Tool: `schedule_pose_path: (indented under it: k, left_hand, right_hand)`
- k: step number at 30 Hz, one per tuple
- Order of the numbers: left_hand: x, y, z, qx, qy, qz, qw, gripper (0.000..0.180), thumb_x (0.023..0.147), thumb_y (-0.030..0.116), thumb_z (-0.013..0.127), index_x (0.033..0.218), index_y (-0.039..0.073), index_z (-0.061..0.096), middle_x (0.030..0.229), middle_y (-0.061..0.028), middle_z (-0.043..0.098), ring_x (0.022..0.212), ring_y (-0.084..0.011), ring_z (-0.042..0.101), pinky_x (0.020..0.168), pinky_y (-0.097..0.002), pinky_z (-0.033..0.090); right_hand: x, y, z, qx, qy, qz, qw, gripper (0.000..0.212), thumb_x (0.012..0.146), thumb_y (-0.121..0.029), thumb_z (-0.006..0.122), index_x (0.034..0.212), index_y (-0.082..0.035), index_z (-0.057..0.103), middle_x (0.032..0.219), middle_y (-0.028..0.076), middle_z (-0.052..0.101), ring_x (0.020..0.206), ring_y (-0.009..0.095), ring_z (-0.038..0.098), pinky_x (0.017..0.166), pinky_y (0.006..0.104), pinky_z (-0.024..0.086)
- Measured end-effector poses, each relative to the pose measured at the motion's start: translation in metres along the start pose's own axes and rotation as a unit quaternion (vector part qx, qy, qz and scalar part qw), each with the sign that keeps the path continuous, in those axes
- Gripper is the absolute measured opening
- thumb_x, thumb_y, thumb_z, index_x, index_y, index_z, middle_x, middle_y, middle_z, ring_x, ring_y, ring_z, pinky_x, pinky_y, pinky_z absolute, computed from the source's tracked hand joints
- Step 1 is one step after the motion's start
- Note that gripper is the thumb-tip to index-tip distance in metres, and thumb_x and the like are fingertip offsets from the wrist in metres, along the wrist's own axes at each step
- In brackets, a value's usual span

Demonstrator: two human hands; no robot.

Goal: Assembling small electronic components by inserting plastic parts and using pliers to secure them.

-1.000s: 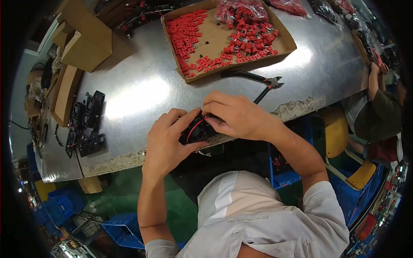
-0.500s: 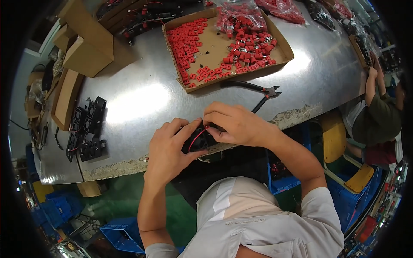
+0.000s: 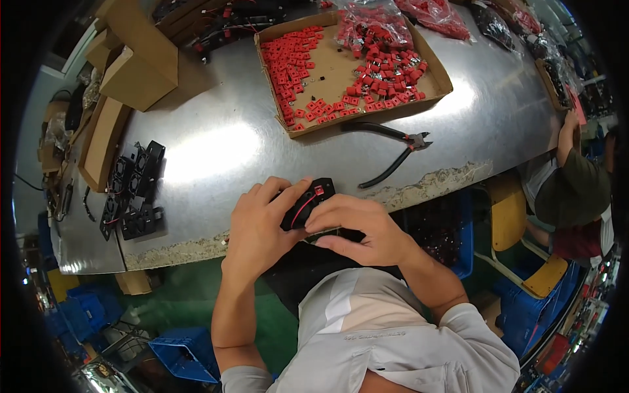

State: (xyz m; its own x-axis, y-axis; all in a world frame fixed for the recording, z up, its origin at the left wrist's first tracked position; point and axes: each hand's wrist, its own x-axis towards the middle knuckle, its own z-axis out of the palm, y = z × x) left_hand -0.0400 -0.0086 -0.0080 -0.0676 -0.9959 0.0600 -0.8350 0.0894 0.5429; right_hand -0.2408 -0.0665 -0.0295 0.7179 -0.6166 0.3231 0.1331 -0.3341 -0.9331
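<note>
At the bench's near edge my left hand (image 3: 257, 217) is closed round a black fan unit (image 3: 324, 186). A red wire (image 3: 301, 211) curves over its face. A small red connector (image 3: 319, 190) sits near its far right corner. My right hand (image 3: 357, 228) is at the unit's near right side, fingers curled and thumb below them. Its fingertips are at the unit's edge; whatever lies between them is too dark and small to name. Beyond that hand, black-handled cutting pliers (image 3: 386, 171) lie on the metal bench, jaws pointing right.
A shallow cardboard tray (image 3: 331, 72) holds many small red parts and a plastic bag. More black fan units (image 3: 135, 187) lie at the left, near cardboard boxes (image 3: 141, 78). The bench's near edge (image 3: 436, 181) is worn. Another person (image 3: 570, 177) works at the far right, past a yellow chair (image 3: 508, 216).
My right hand has come off the red connector and moved down to the unit's near side. The connector and the pliers' lower handle now show.
</note>
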Motion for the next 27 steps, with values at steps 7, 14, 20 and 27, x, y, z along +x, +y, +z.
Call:
schedule_pose_path:
  k: [7,14,20,27]
  left_hand:
    - [-0.003,-0.001,-0.002,-0.002,-0.029,-0.016,0.999,0.067,0.067,0.026,0.088,0.13,0.017,0.065,0.108,-0.0056,0.062,0.091,-0.0298,0.06,0.081,-0.0419,0.05]
    - [-0.001,0.0,-0.002,-0.017,-0.01,-0.016,1.0,0.067,0.065,0.023,0.088,0.128,0.014,0.067,0.104,-0.0074,0.063,0.089,-0.0289,0.062,0.078,-0.0392,0.051]
    - [-0.002,-0.001,-0.003,-0.014,-0.004,-0.01,1.0,0.07,0.062,0.017,0.09,0.128,0.013,0.068,0.103,-0.0079,0.063,0.087,-0.0254,0.063,0.075,-0.0358,0.053]
    - [0.0,0.0,-0.002,-0.021,-0.012,-0.025,0.999,0.07,0.063,0.018,0.089,0.129,0.013,0.067,0.103,-0.0081,0.064,0.088,-0.0254,0.063,0.076,-0.0362,0.053]
  right_hand:
    - [0.038,0.002,-0.052,-0.219,0.044,-0.032,0.974,0.017,0.086,-0.003,0.071,0.103,-0.001,0.07,0.1,0.013,0.069,0.094,0.031,0.068,0.083,0.0362,0.054]
    - [0.12,0.05,-0.113,-0.449,-0.102,-0.068,0.885,0.018,0.088,-0.003,0.065,0.106,-0.004,0.071,0.101,0.012,0.067,0.095,0.033,0.065,0.085,0.0407,0.052]
    - [0.131,0.056,-0.122,-0.432,-0.199,-0.032,0.879,0.019,0.085,0.0,0.065,0.103,-0.004,0.071,0.103,0.013,0.068,0.098,0.034,0.065,0.086,0.0427,0.052]
    - [0.117,0.043,-0.114,-0.418,-0.082,-0.033,0.904,0.013,0.089,-0.006,0.068,0.101,-0.001,0.068,0.096,0.012,0.067,0.09,0.031,0.065,0.082,0.0385,0.052]
